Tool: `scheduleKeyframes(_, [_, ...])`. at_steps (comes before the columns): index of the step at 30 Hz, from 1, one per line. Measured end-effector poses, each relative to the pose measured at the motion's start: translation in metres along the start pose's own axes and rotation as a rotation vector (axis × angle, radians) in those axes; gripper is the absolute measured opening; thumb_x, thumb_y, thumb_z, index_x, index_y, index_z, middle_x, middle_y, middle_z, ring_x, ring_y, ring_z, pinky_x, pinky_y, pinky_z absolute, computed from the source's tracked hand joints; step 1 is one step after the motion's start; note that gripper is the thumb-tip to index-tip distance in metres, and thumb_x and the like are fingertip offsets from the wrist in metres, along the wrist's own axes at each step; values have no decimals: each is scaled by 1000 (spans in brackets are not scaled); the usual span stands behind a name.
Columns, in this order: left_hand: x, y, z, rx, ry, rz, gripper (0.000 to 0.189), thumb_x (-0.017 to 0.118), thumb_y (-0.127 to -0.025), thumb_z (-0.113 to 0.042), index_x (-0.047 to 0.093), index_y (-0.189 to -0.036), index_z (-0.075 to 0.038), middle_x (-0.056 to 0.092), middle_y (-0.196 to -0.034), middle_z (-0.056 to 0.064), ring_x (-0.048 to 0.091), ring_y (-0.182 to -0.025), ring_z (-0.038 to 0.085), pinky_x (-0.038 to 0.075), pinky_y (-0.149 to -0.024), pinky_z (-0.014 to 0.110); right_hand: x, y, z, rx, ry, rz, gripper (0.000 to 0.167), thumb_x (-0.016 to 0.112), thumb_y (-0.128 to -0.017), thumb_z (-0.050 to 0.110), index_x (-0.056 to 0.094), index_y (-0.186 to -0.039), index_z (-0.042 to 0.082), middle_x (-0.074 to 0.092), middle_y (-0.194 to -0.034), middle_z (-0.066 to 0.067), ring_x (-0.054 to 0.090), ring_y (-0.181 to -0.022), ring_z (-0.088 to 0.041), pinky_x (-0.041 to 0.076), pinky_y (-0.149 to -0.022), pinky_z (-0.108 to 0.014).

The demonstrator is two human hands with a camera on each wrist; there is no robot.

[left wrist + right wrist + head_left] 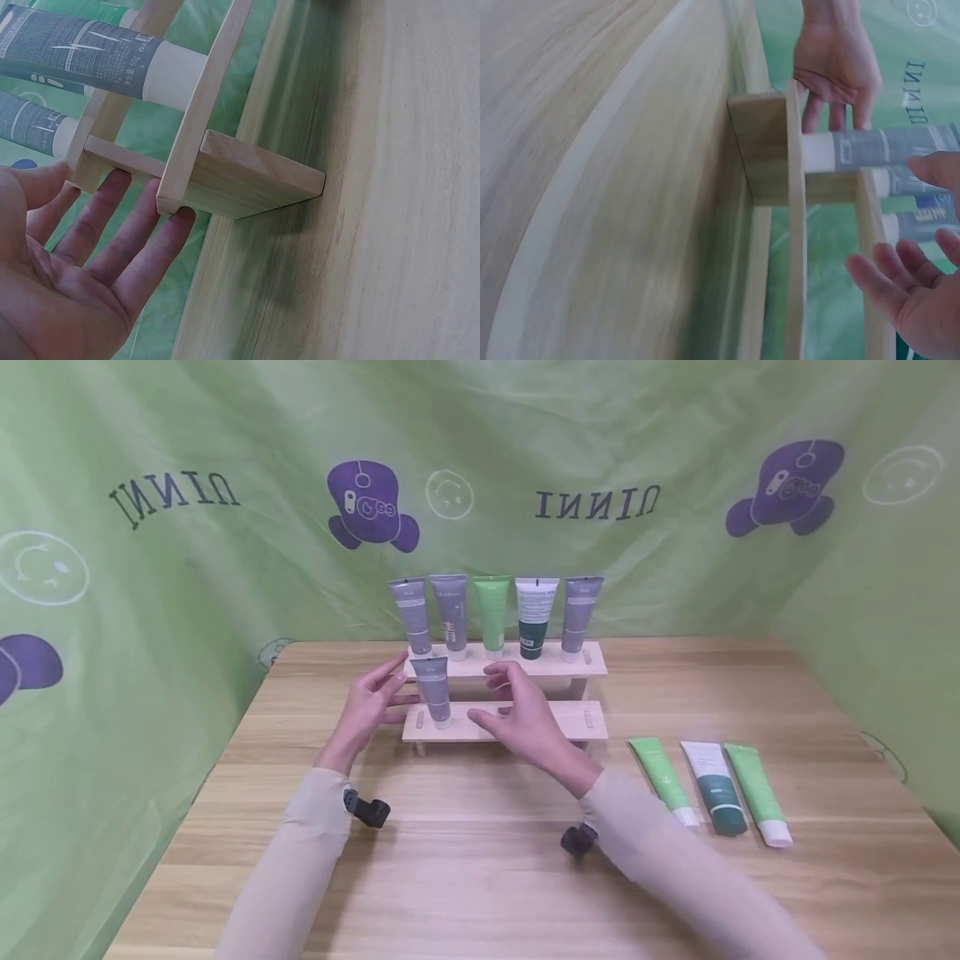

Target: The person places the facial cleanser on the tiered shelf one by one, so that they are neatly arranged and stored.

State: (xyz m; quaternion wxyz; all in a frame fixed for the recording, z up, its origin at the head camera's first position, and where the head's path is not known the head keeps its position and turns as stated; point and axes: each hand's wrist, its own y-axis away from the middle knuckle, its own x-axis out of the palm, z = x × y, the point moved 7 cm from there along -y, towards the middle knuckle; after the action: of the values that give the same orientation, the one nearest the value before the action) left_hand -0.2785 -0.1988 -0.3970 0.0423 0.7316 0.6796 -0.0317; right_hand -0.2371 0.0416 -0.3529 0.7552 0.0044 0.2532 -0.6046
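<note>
A two-tier wooden rack (pixel 588 724) stands at the back of the table. Near the left end of its lower shelf a small grey-blue tube (pixel 432 689) rests upright on its white cap. My left hand (pixel 365 710) is at the rack's left end; in the left wrist view its extended fingertips (pixel 180 219) touch the shelf ends. To the right of the tube, my right hand (pixel 528 714) hovers over the lower shelf, thumb and fingers spread, holding nothing. The right wrist view shows a gap between this hand (pixel 934 304) and the tube's side.
Several tubes line the upper shelf, among them a green tube (pixel 492 614) and a white and dark green tube (pixel 535 618). On the table at right lie a green tube (pixel 663 777), a white-and-green tube (pixel 715 785) and another green tube (pixel 757 793). Green cloth (pixel 480 410) hangs behind.
</note>
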Motion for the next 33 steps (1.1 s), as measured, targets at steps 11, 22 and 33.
scheduleKeyframes(11, [0,1,2,-4,6,-2,51,53,-106,-23,39,-155,-19,49,-147,23,65,-111,44,61,-82,51,-59,27,-13,136,-88,20,58,82,-85,11,49,-132,1,63,-120,-18,66,-107,-33,60,-88,-37])
scheduleKeyframes(22, [0,-3,1,-6,13,4,51,53,-106,-25,41,-155,-22,49,-148,20,63,-114,45,61,-84,51,-120,64,-27,288,-131,77,66,78,-90,19,43,-143,1,57,-131,-25,63,-114,-33,61,-87,-34])
scheduleKeyframes(33, [0,-2,0,0,12,7,49,52,-107,-24,42,-154,-22,52,-144,21,64,-112,44,62,-81,50,-179,113,-54,286,-19,92,64,70,-97,18,36,-148,1,55,-132,-25,65,-108,-8,61,-84,-32])
